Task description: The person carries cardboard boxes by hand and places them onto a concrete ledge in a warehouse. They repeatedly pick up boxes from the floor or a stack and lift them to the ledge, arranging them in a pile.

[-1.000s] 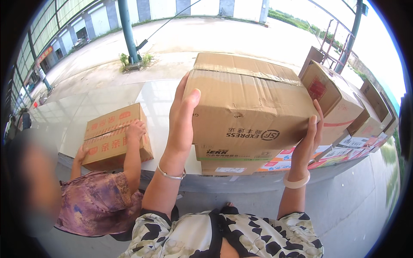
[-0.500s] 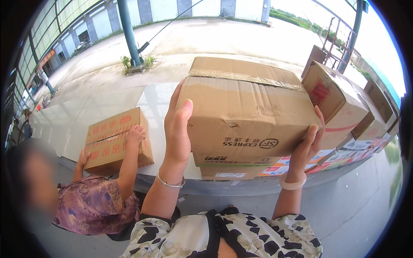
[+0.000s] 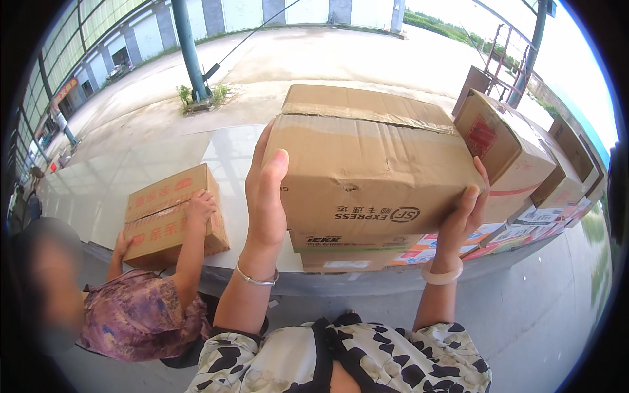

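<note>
A large brown cardboard box (image 3: 367,164), taped along its top and dented on the near face, sits between my two hands. My left hand (image 3: 267,190) presses flat on its left side, thumb on the near face. At the lower right corner, my right hand (image 3: 466,209) grips with its thumb in front and fingers round the side. Directly below is another brown carton (image 3: 341,252) with a green stripe, partly covered by the upper box. Whether the upper box rests on the lower one or is slightly raised, I cannot tell.
On the left a co-worker in a purple patterned top (image 3: 141,314) has both hands on a carton with red print (image 3: 173,213). Several stacked boxes (image 3: 504,147) run along the right. The pale table (image 3: 226,154) lies beneath. A green post (image 3: 190,59) and red metal frame (image 3: 504,59) stand beyond.
The whole view has shifted slightly, so things sit a little further left. My hands keep their hold on the box; the co-worker's hands stay on the other carton.
</note>
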Available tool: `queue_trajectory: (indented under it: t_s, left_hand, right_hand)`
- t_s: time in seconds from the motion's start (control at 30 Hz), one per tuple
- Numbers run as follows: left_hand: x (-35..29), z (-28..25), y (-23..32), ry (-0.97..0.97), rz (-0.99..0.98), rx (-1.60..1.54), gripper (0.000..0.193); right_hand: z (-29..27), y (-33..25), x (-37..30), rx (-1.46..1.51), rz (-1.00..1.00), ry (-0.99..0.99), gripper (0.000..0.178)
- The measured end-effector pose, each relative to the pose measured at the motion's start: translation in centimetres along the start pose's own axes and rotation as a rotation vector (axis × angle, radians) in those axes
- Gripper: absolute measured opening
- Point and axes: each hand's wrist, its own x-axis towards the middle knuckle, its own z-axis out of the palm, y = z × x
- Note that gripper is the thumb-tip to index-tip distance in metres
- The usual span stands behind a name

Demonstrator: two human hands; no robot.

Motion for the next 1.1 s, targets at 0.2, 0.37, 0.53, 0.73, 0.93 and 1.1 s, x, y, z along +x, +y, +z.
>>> queue_trajectory:
  t_s: [0.2,0.37,0.53,0.73,0.93,1.1]
  left_hand:
    - [-0.2,0.5,-1.0,-0.002,0.022,0.05,0.066]
    - [0.4,0.3,-0.8,-0.021,-0.017,0.023,0.067]
    - [0.8,0.5,-1.1,-0.024,0.04,-0.008,0.068]
    - [1.4,0.6,0.3,-0.094,-0.031,0.041,0.068]
    - [1.4,-0.1,1.7,-0.116,-0.133,-0.028,0.069]
    - [0.1,-0.4,3.3,-0.068,-0.073,0.04,0.067]
  right_hand:
    - [-0.3,1.1,-0.5,-0.018,-0.036,0.002,0.046]
    - [-0.1,0.7,0.0,0.002,0.024,-0.028,0.047]
    - [0.1,1.0,0.2,0.007,0.012,-0.034,0.047]
    - [-0.1,1.2,0.6,0.018,0.041,-0.046,0.047]
    - [-0.1,-0.6,0.5,0.027,0.196,-0.044,0.047]
    - [-0.5,-3.0,0.1,0.062,0.261,-0.077,0.051]
